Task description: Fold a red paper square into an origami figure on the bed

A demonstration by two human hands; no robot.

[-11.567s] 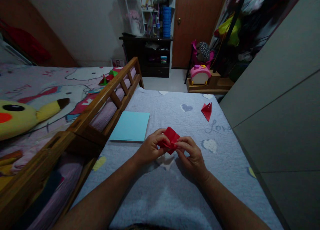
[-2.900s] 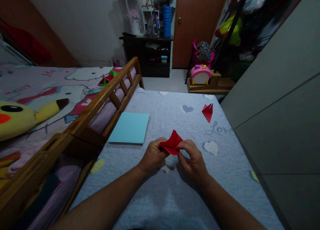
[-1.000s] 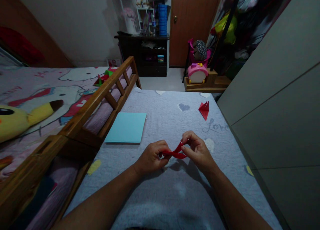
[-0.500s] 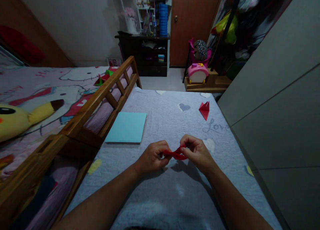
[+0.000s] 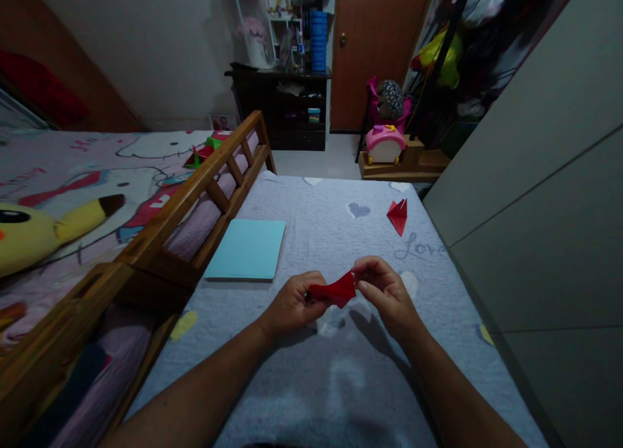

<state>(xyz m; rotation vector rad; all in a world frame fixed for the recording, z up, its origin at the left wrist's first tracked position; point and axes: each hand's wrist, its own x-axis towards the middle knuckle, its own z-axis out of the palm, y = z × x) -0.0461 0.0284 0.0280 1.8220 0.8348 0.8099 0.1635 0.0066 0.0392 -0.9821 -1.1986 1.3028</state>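
A folded piece of red paper [image 5: 338, 291] is held up over the bed's middle. My left hand [image 5: 298, 305] is closed on its left end, thumb and fingers pinching it. At the paper's right edge is my right hand [image 5: 387, 295], its thumb and fingers apart; whether a fingertip touches the edge I cannot tell. Farther off, to the right, lies a second folded red paper piece [image 5: 398, 216] with pointed tips. A stack of light blue square paper [image 5: 249, 250] rests left of my hands.
The bedsheet [image 5: 321, 234] is pale blue with hearts. A wooden bed rail [image 5: 180, 208] runs along the left, with a yellow plush toy [image 5: 53, 230] beyond it. A pale cabinet [image 5: 549, 240] closes off the right side. Past the bed's far end stands a pink toy case [image 5: 385, 143].
My right hand has loosened its pinch, and its fingers have spread. The red paper has turned and opened wider at its right end. My left hand has kept its hold.
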